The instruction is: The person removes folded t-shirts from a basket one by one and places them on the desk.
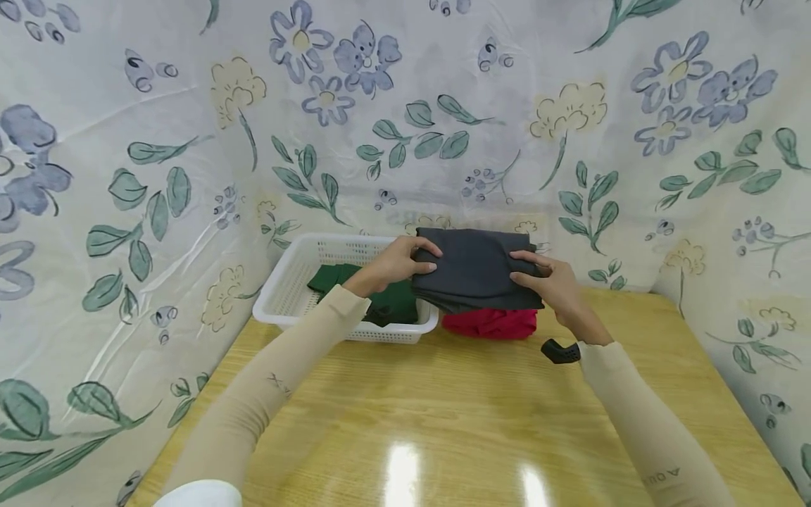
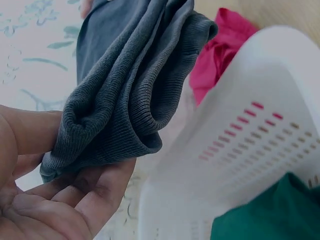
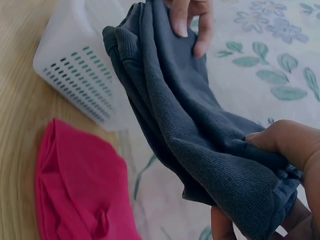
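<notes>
A folded dark grey garment (image 1: 472, 264) was held up between two hands, above the worktop (image 1: 380, 394), and in the head view part of a crimson cloth (image 1: 491, 325) was covered by it. Its left end was gripped by the left grip (image 1: 398, 263), with thumb and fingers closed on the folded layers, and its right end was pinched in the same manner by the right grip (image 1: 551, 280). A ribbed knit was shown at close range by the left wrist view, so the garment was judged light, soft and limp, with little risk of slipping from bare skin or of being damaged. The stack of loose folds was considered its weak point: if only the upper layer were pinched, the lower ones could be expected to sag or fan out. The best hold was therefore judged to be at the two short ends, with every layer caught between thumb and fingers and a slight tension kept across the middle. Just left of the crimson cloth, a white basket (image 1: 386, 334) was seen, in which green cloth (image 1: 400, 304) was contained. Everything was backed by floral fabric (image 1: 405, 63).
</notes>
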The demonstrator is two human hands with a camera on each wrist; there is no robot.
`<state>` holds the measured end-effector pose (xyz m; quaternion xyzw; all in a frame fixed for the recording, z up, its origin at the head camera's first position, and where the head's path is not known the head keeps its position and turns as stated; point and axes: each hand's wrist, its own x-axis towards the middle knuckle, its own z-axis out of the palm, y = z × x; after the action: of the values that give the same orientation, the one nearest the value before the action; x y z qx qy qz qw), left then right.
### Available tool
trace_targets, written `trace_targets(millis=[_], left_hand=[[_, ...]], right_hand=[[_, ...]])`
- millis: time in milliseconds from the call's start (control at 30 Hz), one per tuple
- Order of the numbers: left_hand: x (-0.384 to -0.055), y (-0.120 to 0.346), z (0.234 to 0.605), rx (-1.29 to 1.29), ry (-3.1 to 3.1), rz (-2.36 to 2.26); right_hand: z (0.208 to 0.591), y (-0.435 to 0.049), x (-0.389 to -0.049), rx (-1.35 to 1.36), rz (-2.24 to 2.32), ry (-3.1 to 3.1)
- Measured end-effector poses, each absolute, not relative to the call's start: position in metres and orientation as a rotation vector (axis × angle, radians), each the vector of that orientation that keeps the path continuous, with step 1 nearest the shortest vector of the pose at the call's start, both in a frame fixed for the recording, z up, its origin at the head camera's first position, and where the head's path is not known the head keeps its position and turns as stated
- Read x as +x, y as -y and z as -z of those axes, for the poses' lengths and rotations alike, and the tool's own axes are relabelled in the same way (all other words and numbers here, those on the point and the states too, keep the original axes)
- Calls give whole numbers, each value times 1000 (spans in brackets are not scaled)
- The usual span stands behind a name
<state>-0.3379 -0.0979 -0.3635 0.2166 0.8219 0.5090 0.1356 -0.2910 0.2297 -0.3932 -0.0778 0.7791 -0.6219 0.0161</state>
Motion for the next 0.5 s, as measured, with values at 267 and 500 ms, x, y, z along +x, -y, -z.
trace_targets(millis=[267, 500], left_hand=[[-338, 76, 366, 716, -2415, -1443], [-339, 54, 368, 796, -2459, -1417]], right_hand=[[398, -253, -285, -202, 1962, -2417], [398, -272, -279, -190, 1942, -2458]])
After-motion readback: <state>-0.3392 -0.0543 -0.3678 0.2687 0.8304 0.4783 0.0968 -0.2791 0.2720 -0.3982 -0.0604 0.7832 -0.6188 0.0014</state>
